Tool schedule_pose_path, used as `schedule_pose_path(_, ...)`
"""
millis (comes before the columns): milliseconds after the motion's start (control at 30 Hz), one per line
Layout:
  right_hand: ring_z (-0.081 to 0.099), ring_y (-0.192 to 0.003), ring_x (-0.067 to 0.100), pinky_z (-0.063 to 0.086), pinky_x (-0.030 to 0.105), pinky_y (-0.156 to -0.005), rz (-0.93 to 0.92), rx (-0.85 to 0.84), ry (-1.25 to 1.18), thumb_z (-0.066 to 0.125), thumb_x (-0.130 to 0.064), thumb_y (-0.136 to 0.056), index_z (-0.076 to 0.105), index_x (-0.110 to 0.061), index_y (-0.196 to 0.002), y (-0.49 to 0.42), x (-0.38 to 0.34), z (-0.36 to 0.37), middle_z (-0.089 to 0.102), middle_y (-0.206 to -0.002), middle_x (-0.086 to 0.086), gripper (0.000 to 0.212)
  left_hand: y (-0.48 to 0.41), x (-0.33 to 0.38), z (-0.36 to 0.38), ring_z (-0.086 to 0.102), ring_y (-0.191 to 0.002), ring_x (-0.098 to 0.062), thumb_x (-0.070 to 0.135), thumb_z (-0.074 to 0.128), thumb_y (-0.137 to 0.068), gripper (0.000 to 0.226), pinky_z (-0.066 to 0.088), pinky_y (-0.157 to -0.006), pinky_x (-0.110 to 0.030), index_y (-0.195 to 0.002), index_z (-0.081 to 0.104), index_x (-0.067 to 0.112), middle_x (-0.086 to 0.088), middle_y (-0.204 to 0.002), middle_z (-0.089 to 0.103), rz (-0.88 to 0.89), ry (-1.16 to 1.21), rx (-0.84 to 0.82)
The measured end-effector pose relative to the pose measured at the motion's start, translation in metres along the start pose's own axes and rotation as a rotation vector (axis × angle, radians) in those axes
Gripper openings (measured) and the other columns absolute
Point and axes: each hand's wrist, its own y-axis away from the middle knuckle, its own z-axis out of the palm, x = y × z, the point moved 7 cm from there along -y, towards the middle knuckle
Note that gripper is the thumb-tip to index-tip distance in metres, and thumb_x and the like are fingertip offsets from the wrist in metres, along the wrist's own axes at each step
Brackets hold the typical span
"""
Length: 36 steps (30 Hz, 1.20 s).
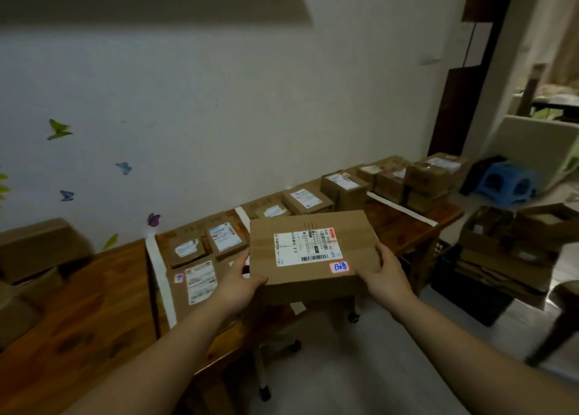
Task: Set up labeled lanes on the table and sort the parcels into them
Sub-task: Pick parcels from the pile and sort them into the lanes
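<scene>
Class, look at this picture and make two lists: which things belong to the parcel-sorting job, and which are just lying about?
Job: held parcel, gripped by left hand and right hand; sorted parcels; tape strips; table.
Lying about: blue stool; butterfly stickers; black crate.

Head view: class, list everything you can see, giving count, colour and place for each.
table: one, brown wood, against the wall.
held parcel: one, brown, white label, above the table's front edge.
parcels in lanes: many, brown, on the table.
tape strips: three, white, across the table.
butterfly stickers: several, green, blue, purple, on the wall.
stool: one, blue, far right.
left hand: grips the parcel's left edge.
right hand: grips its right edge.
</scene>
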Motion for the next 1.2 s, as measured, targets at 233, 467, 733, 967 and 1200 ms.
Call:
schedule_pose_path(233,0.037,-0.132,0.03,0.036,0.049,-0.108,0.031,-0.045,0.136,0.073,-0.044,-0.078,0.03,-0.03,-0.145,-0.098,0.027,0.001,0.03,-0.148,0.005,0.081,-0.098,-0.01,0.05,0.048,-0.12,-0.023,0.022,0.062,-0.087,0.074,0.045,-0.092,-0.037,-0.146,0.019,0.035,-0.001,-0.139,0.045,-0.08,0.016,-0.035)
schedule_pose_path(467,0.04,-0.127,0.029,0.038,0.046,-0.103,0.116,-0.151,0.273,0.07,-0.051,-0.079,0.026,-0.027,-0.146,-0.195,0.062,0.014,0.028,-0.146,0.006,0.084,-0.173,-0.017,0.072,0.049,-0.116,-0.024,0.019,0.063,-0.087,0.075,0.046,-0.095,-0.038,-0.146,0.019,0.031,-0.008,-0.137,0.045,-0.214,0.013,-0.048)
schedule_pose_path(733,0.051,-0.122,0.025,0.042,0.036,-0.1,0.076,-0.355,0.477,0.057,-0.037,-0.092,0.022,-0.024,-0.148,-0.273,0.102,0.028,0.048,-0.138,0.005,0.067,-0.218,-0.029,0.089,0.05,-0.113,-0.029,0.009,0.051,-0.092,0.062,0.051,-0.089,-0.045,-0.144,0.028,0.034,-0.009,-0.133,0.046,-0.39,0.09,0.099)
schedule_pose_path(967,0.046,-0.125,0.029,0.04,0.036,-0.1,-0.101,-0.668,0.748,0.059,-0.029,-0.088,0.038,-0.018,-0.141,-0.293,0.137,0.046,0.042,-0.141,0.012,0.058,-0.211,-0.054,0.118,0.046,-0.122,-0.032,0.024,0.064,-0.086,0.066,0.039,-0.104,-0.048,-0.143,0.03,0.025,-0.012,-0.139,0.044,-0.466,-0.052,0.376)
schedule_pose_path(1200,0.01,-0.145,0.031,0.018,0.043,-0.114,-0.319,-0.708,0.867,0.052,-0.066,-0.082,0.005,-0.025,-0.152,-0.337,0.131,0.067,0.006,-0.159,0.007,0.094,-0.184,-0.067,0.193,0.059,-0.103,-0.021,0.016,0.066,-0.084,0.052,0.056,-0.081,-0.044,-0.127,0.042,0.03,-0.001,-0.12,0.06,-0.585,0.405,0.289)
